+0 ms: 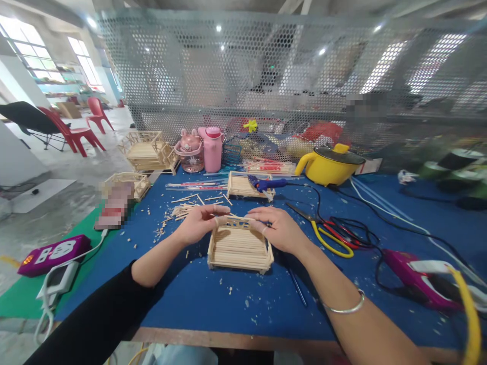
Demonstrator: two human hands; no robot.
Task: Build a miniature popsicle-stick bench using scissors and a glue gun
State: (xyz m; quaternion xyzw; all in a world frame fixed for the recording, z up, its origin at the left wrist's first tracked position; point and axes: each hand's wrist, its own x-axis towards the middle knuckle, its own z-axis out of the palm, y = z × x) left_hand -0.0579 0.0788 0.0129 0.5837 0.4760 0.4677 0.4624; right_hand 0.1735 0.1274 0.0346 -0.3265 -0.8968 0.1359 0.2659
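- Wooden craft sticks make up a small open tray [239,247], shaped like a shallow box with low slatted walls; it sits on the blue table [213,299], close to the near edge and roughly in the middle.
- Left hand [198,223] pinches the tray's far rail at its left corner, fingers narrowed onto the thin wood; the forearm wears a black sleeve.
- Right hand [279,229] pinches the same far rail at its right corner, fingers likewise closed on the stick; a silver bangle [344,306] circles that wrist.
- Judging by its build, the tray is very light and stiff but fragile at the glued joints; it is best held by the corners or lifted from under the floor, never squeezed across the walls.
- Just behind the tray lie loose sticks and splinters [186,209].
- Farther behind the tray, a blue glue gun [264,183] rests on another stick frame [243,186].
- Right of the tray lie yellow-handled cutters [327,235] among dark cables.
- Far behind and right of the tray stands a yellow pot [329,165]; far behind and left, a pink bottle [212,148].
- Well left of the tray, a purple power strip [49,253] sits off the blue surface.
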